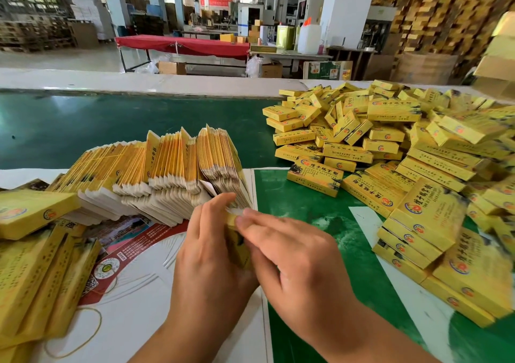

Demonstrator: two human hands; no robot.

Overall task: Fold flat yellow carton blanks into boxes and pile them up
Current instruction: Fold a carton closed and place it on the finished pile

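A yellow carton (239, 247) sits between both hands near the table's front, mostly hidden by them. My left hand (207, 254) wraps its left side, and my right hand (289, 254) presses fingertips on its top end. Just behind the hands stands a long row of flat yellow carton blanks (156, 173), packed on edge. A big loose pile of folded yellow boxes (404, 153) covers the right of the green table (315, 223).
More yellow boxes (33, 265) lie at the near left on printed paper sheets (133, 251), with rubber bands (83, 332) beside them. A dark green conveyor belt (111, 126) runs behind the blanks. Beyond it, a red-draped table (181, 43) and stacked cartons.
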